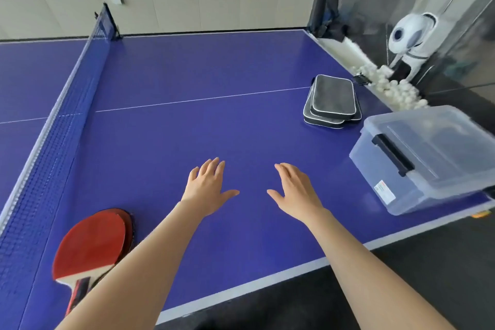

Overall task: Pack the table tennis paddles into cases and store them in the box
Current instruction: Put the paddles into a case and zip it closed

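Red-rubbered paddles (92,242) lie stacked and uncased left of the lidded box (428,158), cases (332,102) piled just beyond it, both hands (207,187) (296,191) empty, fingers (214,166) spread above the worktop (187,115): seemingly nothing packed yet.

2 bare forearms, no sleeves; hands (206,185) without rings.

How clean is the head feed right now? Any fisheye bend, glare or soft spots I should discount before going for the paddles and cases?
Head view: wide-angle bend curves the net and the table edges; light is even, shadows soft; both hands and the stacked cases read sharp; the clear box lid shows mild glare; the paddles sit partly behind the left forearm; the balls blur together.
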